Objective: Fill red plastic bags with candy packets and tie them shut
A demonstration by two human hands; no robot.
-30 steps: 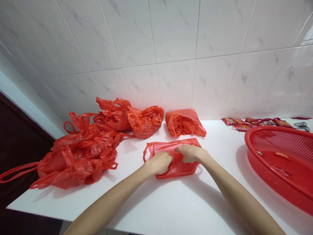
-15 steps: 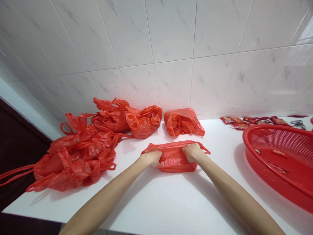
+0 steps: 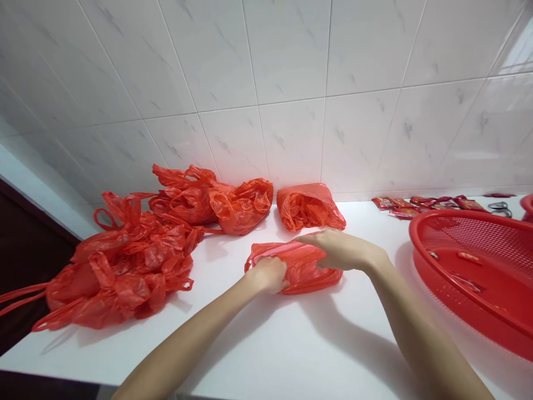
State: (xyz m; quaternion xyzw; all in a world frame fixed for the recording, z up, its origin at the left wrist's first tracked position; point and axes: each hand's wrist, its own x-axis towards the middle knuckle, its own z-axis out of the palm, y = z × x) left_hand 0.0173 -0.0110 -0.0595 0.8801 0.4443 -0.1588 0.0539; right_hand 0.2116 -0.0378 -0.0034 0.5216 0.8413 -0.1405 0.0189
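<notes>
A red plastic bag [image 3: 302,272] lies in front of me on the white table [image 3: 291,339], with something pinkish showing along its upper left part. My left hand [image 3: 268,275] is closed on the bag's left side, thumb against the near face. Over the bag's right half hovers my right hand [image 3: 339,249], its fingers stretched to the left and the thumb apart from them. Its fingertips are at the bag's top; whether they touch the plastic is unclear. Just behind is another filled red bag [image 3: 310,205], its mouth facing me.
Several knotted red bags [image 3: 129,266] are heaped at the left, up to the tiled wall [image 3: 291,139]. A large red mesh basket [image 3: 453,278] with a few small packets stands at the right. Behind it lie small red packets [image 3: 402,213] and metal scissors handles [image 3: 499,208].
My right hand has come out of the bag's mouth and lifted above it, fingers now pointing left. The bag has folded over, its opening narrowed. My left hand has moved slightly right.
</notes>
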